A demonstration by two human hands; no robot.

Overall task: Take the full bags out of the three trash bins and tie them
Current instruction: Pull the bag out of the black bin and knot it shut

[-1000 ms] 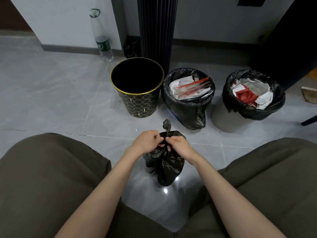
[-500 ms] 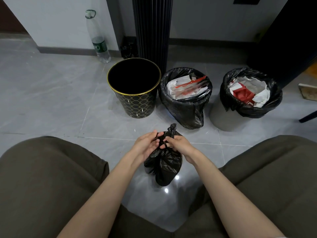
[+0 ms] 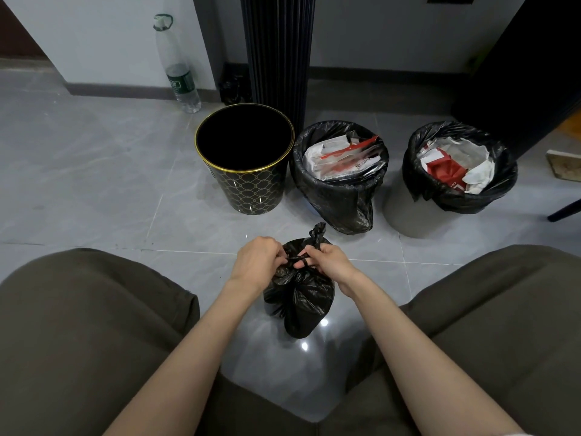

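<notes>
Low in the middle of the frame, between two knees in olive cloth, a small black trash bag of crinkled, glossy plastic stands on the grey polished floor tiles. Its long axis runs up the frame, rounded bottom nearest the person, and a twisted tail points toward the bins. The left hand and right hand both pinch the gathered neck, fingers curled tight, with a thin strand stretched between them.

Above it is a round black bin with a gold rim and honeycomb pattern, showing only a dark inside. Just right of it, the middle bin's liner holds white and red wrappers. Further right, a grey bin holds a bag of white paper and red packaging. A clear plastic bottle stands at upper left, against the wall.
</notes>
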